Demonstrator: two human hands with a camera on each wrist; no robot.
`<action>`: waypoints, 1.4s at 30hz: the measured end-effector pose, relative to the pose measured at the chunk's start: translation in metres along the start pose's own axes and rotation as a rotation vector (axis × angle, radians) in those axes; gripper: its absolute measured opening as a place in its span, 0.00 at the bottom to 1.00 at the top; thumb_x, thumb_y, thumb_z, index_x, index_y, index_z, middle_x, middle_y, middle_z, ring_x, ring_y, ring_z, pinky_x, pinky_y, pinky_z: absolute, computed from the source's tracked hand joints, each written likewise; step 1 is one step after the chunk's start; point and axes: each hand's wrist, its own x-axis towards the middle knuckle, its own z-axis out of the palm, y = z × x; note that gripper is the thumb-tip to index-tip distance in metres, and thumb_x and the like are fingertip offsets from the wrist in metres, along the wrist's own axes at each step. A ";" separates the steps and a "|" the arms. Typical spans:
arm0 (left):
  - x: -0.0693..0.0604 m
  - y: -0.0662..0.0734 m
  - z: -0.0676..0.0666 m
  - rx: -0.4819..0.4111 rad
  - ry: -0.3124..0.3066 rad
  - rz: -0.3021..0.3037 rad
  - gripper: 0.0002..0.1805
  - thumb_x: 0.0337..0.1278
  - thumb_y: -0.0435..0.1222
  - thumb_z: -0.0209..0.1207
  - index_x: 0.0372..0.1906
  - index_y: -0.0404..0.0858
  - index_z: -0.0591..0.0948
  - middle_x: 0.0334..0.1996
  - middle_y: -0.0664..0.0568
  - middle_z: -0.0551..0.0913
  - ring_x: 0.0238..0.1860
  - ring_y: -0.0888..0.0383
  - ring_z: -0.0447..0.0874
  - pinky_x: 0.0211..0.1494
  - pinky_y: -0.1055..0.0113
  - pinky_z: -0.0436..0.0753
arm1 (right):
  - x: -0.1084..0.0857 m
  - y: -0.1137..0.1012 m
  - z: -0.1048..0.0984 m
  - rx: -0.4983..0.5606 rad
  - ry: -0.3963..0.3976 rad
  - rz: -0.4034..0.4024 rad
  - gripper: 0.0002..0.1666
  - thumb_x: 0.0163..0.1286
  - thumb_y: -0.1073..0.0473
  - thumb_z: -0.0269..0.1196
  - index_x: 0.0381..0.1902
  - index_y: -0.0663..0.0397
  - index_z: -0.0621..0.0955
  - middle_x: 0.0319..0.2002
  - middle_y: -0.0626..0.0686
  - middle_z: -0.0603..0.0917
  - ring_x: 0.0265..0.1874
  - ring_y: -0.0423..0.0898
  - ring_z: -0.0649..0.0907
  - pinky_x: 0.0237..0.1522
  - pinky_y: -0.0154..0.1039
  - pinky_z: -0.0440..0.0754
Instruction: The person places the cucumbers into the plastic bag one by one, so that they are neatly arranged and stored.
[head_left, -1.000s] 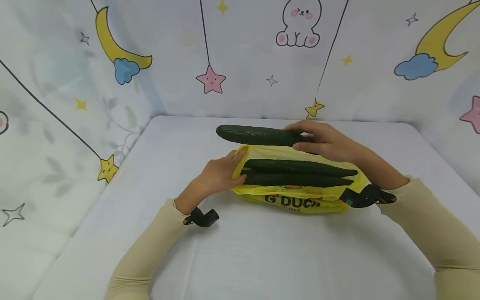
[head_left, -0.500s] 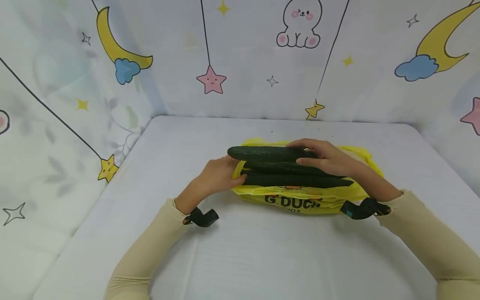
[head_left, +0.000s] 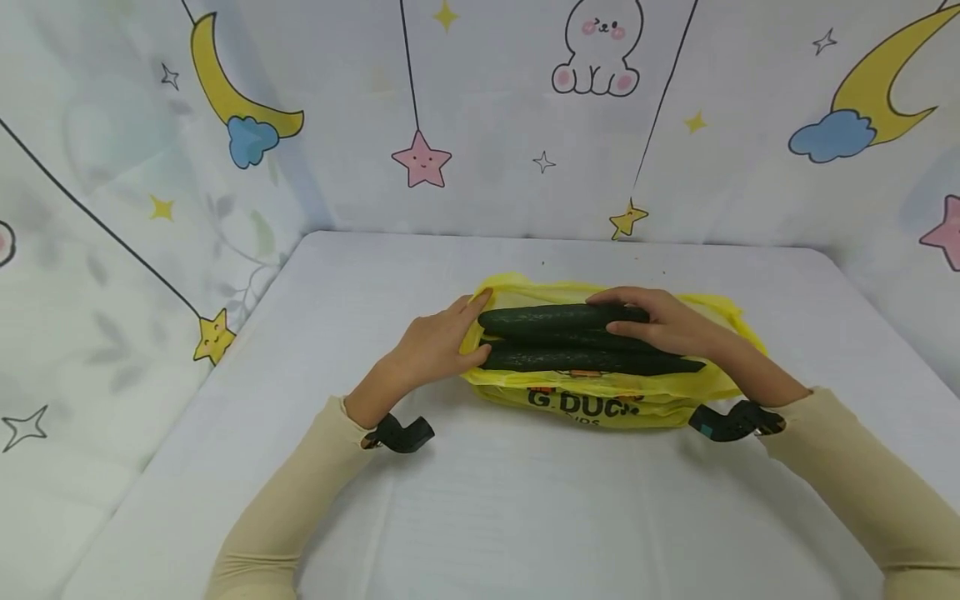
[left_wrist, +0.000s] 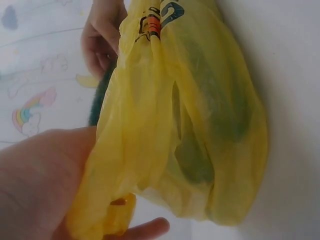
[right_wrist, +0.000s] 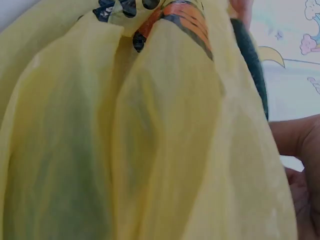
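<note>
A yellow plastic bag [head_left: 517, 404] lies on its base with its mouth facing up, printed with "G. DUCK" on the front. My left hand [head_left: 431, 350] holds the left end of its rim, thumb at the front and fingers toward the back. Inside, dark green cucumbers [head_left: 570, 358] lie side by side. My right hand [head_left: 671, 325] grips the right part of the rearmost cucumber [head_left: 532, 317], which rests along the others within the mouth. In the left wrist view, more green shapes [left_wrist: 225, 110] show dimly through the plastic.
The bag stands on a white-covered table [head_left: 525, 508]. Small dark specks lie behind it. A printed cloth backdrop [head_left: 495, 100] with moons and stars rises at the back and left. A black wrist camera [head_left: 405, 435] sits on each wrist.
My right hand has lowered the cucumber from above the bag's back rim into its mouth, then shifted it slightly right. The left hand has stayed at the rim.
</note>
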 end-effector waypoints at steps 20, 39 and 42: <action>-0.001 0.003 -0.002 0.031 0.060 0.016 0.37 0.66 0.46 0.55 0.74 0.35 0.61 0.69 0.38 0.67 0.47 0.46 0.84 0.20 0.70 0.69 | 0.013 0.003 0.013 -0.127 0.088 0.058 0.24 0.68 0.71 0.59 0.62 0.68 0.73 0.61 0.68 0.75 0.61 0.66 0.73 0.58 0.60 0.71; -0.001 0.006 0.000 0.053 0.060 0.027 0.34 0.66 0.47 0.55 0.71 0.33 0.66 0.69 0.38 0.67 0.50 0.48 0.83 0.20 0.70 0.70 | 0.019 0.005 0.019 -0.233 0.045 0.110 0.24 0.69 0.72 0.58 0.62 0.70 0.72 0.59 0.70 0.76 0.55 0.65 0.77 0.55 0.59 0.74; -0.002 0.006 0.001 0.048 0.058 0.021 0.34 0.66 0.47 0.55 0.71 0.33 0.65 0.69 0.38 0.67 0.51 0.47 0.83 0.22 0.68 0.73 | 0.019 0.007 0.017 -0.203 -0.010 0.117 0.24 0.70 0.70 0.57 0.63 0.68 0.72 0.59 0.70 0.76 0.56 0.66 0.77 0.56 0.59 0.73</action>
